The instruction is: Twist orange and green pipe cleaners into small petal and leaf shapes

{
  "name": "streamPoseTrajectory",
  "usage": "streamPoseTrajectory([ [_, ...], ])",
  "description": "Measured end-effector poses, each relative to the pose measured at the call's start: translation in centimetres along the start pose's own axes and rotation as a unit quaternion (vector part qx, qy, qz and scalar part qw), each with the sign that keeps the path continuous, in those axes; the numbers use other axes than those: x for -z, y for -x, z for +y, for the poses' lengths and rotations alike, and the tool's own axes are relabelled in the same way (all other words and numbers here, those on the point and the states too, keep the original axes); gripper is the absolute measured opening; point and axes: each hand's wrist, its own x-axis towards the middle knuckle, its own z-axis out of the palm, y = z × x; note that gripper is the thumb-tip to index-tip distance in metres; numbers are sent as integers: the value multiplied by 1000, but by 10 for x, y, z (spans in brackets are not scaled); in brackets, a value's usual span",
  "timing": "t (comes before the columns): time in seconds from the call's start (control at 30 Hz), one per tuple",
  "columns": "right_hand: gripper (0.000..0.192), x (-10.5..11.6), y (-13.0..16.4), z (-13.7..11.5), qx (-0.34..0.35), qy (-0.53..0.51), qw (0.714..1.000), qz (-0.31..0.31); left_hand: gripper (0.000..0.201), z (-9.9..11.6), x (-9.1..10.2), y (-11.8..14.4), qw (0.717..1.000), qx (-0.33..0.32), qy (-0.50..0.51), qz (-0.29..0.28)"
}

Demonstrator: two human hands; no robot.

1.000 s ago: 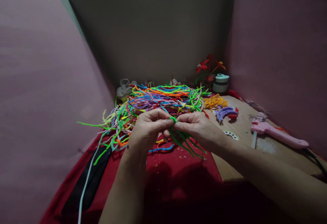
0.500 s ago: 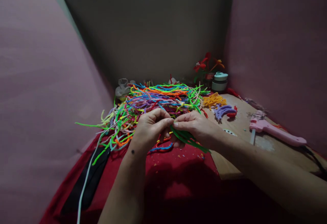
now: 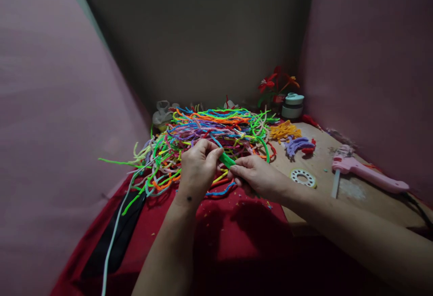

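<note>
Between my two hands stretches a small bundle of green pipe cleaners (image 3: 227,160), held low over the red cloth. My left hand (image 3: 200,163) pinches its upper left end between thumb and fingers. Closed round the lower right part is my right hand (image 3: 251,172), which hides the rest of the bundle. Just behind the hands lies a big tangled heap of pipe cleaners (image 3: 209,127) in many colours. Loose yellow, red and blue ones show beneath the bundle.
A pink hot glue gun (image 3: 368,176) lies on a wooden board (image 3: 311,206) at right. Near it are a white ring with holes (image 3: 303,177), orange pieces (image 3: 284,130) and purple pieces (image 3: 297,146). Left are a black flat object (image 3: 115,237) and a white cable (image 3: 111,242).
My hands have moved a little apart, with the right hand lower, so a brighter green stretch shows between them. The white ring is now in fuller view.
</note>
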Motion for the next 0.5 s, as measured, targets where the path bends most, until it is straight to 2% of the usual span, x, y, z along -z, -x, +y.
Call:
streamPoseTrajectory([
  [0.07,23,-1,1,1,-22,-29,999,14,13,-1,0,-1,1000,5,-7,7],
  [0.13,24,-1,1,0,-35,-57,998,18,14,-1,2,-2,999,24,29,1],
  [0.23,24,1,0,2,-44,-89,995,1,18,0,7,-5,985,72,143,-56],
  [0.37,20,6,-3,9,-39,-118,992,-27,19,-4,11,-10,942,110,268,-171],
  [0.43,19,8,-3,12,-39,-123,991,-27,21,-7,9,-11,934,119,276,-194],
  [0.5,18,9,-2,14,-28,-130,991,-31,22,-7,7,-11,940,124,262,-179],
])
